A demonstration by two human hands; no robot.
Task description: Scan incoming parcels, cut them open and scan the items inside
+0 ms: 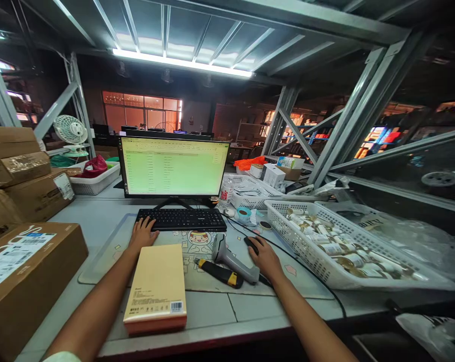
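My left hand (pixel 142 234) lies with its fingers spread on the left end of a black keyboard (pixel 182 219). A black computer mouse (pixel 252 245) is under my right hand (pixel 265 257), whose fingers curve over it. Between my forearms, a yellow box (pixel 158 284) with a barcode label lies near the table's front edge. To its right are a grey barcode scanner (pixel 235 261) and a black-and-yellow utility knife (pixel 219 274), close together on a printed desk mat (pixel 110 259). Behind the keyboard a monitor (pixel 174 168) shows a list on a pale green screen.
Cardboard boxes (pixel 34 266) are stacked at the left. A white basket (pixel 298 246) of small bottles stands at the right, with the mouse-side cable (pixel 306 261) running past it. Tape rolls (pixel 244 213) and a plastic bottle (pixel 225 193) sit beside the monitor. Metal shelf posts frame the table.
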